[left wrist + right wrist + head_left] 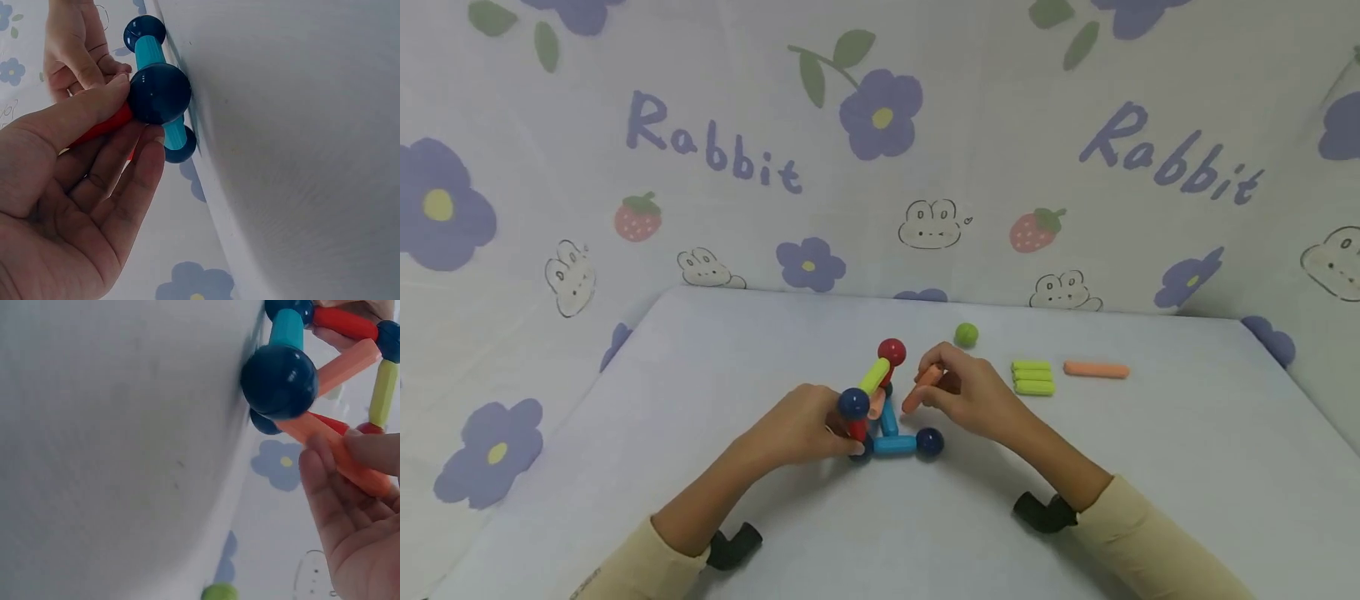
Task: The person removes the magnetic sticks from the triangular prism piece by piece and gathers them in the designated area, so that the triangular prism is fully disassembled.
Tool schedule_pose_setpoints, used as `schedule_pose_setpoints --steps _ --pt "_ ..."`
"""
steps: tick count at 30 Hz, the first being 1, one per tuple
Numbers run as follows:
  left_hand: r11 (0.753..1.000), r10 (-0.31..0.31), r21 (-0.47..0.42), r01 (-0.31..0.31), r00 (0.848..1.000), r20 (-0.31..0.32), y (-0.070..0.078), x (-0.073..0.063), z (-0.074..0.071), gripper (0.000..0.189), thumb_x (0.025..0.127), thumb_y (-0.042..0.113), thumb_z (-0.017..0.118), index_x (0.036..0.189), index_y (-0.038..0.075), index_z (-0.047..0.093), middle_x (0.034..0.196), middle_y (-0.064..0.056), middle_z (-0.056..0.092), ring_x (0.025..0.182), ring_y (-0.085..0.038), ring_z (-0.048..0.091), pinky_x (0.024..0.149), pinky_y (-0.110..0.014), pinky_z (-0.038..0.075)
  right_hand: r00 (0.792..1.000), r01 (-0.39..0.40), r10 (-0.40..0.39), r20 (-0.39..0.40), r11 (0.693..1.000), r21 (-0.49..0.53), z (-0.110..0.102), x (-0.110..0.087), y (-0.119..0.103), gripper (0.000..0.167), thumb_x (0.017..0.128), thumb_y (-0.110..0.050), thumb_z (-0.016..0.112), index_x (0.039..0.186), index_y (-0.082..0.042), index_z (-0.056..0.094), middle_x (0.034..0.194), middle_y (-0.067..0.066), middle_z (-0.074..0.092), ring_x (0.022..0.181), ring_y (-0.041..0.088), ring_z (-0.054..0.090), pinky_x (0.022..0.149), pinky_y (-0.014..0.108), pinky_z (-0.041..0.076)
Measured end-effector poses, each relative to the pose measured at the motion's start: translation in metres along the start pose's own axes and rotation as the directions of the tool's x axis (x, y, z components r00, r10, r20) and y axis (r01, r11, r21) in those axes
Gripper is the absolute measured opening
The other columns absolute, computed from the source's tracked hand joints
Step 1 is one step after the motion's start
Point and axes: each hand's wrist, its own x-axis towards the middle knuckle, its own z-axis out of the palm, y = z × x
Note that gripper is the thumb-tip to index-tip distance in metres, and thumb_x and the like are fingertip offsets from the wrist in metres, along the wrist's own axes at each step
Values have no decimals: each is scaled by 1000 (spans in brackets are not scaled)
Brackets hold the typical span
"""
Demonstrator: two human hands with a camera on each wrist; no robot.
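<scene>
A small frame of magnetic rods and balls stands on the white table between the hands. Its base has blue rods (895, 445) and navy balls (929, 442). Above them, a yellow-green rod (874, 376) links a raised navy ball (853, 403) and a red ball (892, 352). My left hand (797, 425) grips the near-left upright red rod (106, 125), with the thumb against the lower navy ball (160, 94). In my right hand (977, 396) an orange rod (356, 465) is pinched, slanting beside the frame. Another orange rod (350, 365) slants within the frame.
Behind the right hand lies a green ball (966, 335). Farther right are three yellow-green rods (1033, 377) side by side and a longer orange piece (1097, 369). A patterned cloth (722, 225) rises behind the table. Black wrist mounts (735, 546) hang below both forearms.
</scene>
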Motion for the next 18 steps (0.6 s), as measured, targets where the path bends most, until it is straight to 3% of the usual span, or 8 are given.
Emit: schedule_pose_setpoints --steps 6,12,15,18 --pt "1000 -17 0 17 1000 0 3 1 -1 26 80 14 86 100 2 75 79 2 72 77 -13 66 69 -29 56 1000 12 -12 2 990 -140 -11 -4 -3 45 92 -4 72 126 -4 42 90 0 62 80 18 59 71 27 54" --pt "1000 -6 -15 6 1000 1 2 0 0 24 79 13 86 97 3 74 78 2 72 75 -13 67 69 -29 57 999 45 -41 20 967 -250 -25 -15 1 44 96 -5 67 126 -2 35 93 5 59 83 18 61 69 27 54" --pt "1000 0 -13 0 1000 0 2 0 1 25 79 14 86 98 3 74 78 2 72 75 -13 67 69 -29 57 998 54 -42 49 957 -284 -36 -22 2 40 96 -6 68 124 -3 39 90 1 59 82 15 61 68 27 54" --pt "1000 5 -10 -5 1000 -2 2 0 1 26 79 14 86 98 2 74 77 2 72 75 -13 67 68 -29 56 993 97 -71 90 942 -321 -50 -31 5 34 93 -4 71 121 -6 52 89 -3 61 82 12 61 68 28 54"
